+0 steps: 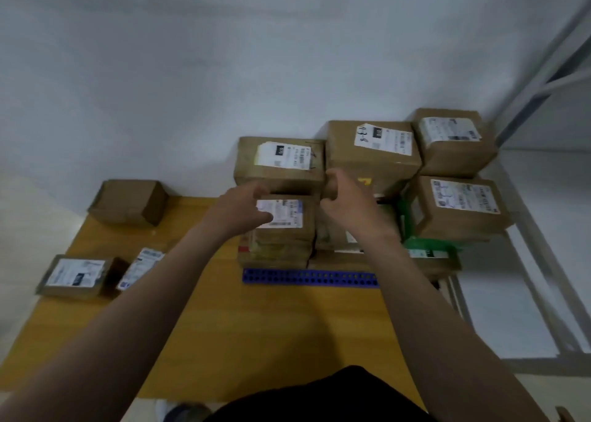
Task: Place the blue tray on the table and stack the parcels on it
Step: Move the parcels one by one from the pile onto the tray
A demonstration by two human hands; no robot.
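**A:** Where is the blue tray (307, 277)?

**B:** Down on the counter (256, 325), its long axis running 9 to 3 o'clock. Only its perforated near rim shows beneath the stack.

**A:** And the hands?

**B:** The left hand (246, 208) and right hand (347, 205) flank the front-left parcel (287, 216) on top of the stack, fingers curved. With the blur, I cannot tell whether either hand grips it.

**A:** What is left to fetch?

**B:** Three pieces, all well apart from the stack. A plain brown parcel (128, 202) lies at 9 o'clock from the left hand. A flat labelled parcel (76, 276) and a small packet (140, 268) lie at about 8 o'clock. I'd judge the left hand the nearer one for all three.

**A:** How many are stacked?

**B:** Five label-up tops show. The lower layers are too hidden to count, and there is a green item (425, 245) toward the 3 o'clock end. Whether that end sits on the tray is hidden.
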